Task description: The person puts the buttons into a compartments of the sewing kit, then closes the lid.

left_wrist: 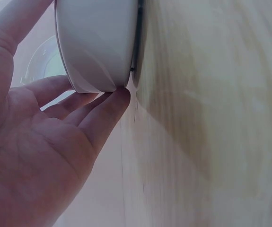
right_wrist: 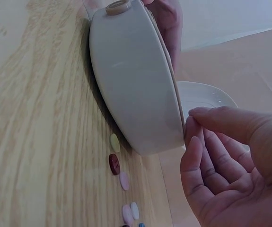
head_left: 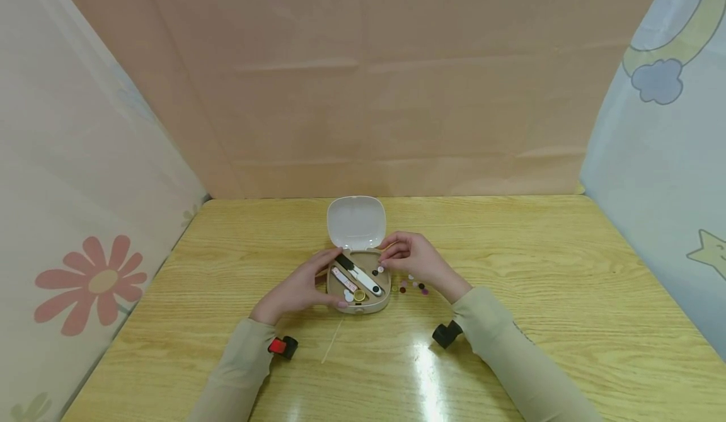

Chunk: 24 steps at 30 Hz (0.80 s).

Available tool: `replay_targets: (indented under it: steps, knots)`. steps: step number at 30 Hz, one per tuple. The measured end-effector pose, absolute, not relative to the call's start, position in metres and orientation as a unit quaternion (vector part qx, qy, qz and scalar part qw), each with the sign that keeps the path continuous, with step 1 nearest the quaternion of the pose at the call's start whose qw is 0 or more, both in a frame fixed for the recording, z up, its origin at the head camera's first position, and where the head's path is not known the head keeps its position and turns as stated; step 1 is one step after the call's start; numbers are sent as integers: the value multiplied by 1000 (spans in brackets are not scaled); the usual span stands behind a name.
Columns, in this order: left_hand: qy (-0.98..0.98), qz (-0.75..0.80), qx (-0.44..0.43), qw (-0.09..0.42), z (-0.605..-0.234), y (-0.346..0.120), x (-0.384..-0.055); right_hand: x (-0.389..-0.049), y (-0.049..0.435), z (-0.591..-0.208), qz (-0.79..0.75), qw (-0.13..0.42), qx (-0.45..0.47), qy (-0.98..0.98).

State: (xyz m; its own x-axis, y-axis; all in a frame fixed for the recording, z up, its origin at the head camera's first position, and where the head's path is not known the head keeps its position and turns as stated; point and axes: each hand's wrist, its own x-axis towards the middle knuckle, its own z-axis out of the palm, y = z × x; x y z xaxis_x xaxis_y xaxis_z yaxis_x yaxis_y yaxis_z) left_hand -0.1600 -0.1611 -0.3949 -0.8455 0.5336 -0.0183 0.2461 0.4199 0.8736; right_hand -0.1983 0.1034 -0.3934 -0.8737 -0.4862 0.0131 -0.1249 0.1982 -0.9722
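A small white box (head_left: 368,308) with its lid (head_left: 356,222) raised stands on the table. My left hand (head_left: 297,291) holds its left side, thumb at the front and fingers toward the back. In the left wrist view the fingertips (left_wrist: 119,97) touch the box's wall (left_wrist: 95,42). Over the right rim is my right hand (head_left: 414,258), thumb and index fingertips together; whether anything is between them is hidden. Below these fingertips, a white button (head_left: 380,269) and a black button (head_left: 375,273) show inside. A white tool with a black end (head_left: 365,280) lies diagonally there.
Inside the box are also a pink-and-white strip (head_left: 343,279), a gold ring (head_left: 360,295) and white pieces (head_left: 348,296). Several loose buttons lie right of it, among them a dark red button (right_wrist: 114,164). A thin pale strip (head_left: 332,341) lies in front.
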Motion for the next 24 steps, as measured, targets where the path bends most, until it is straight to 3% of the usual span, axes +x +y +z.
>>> replay_targets:
  steps: [4,12,24]
  knots:
    - [828,487,238,148,-395,-161,-161,-194,104,-387,-602,144,-204,758]
    - [826,487,242,148,-397,-162,-161,-206,109,-415,-608,138,-190,759]
    - [827,486,243,143,-408,-164,-166,-202,115,-408,-627,161,-198,736]
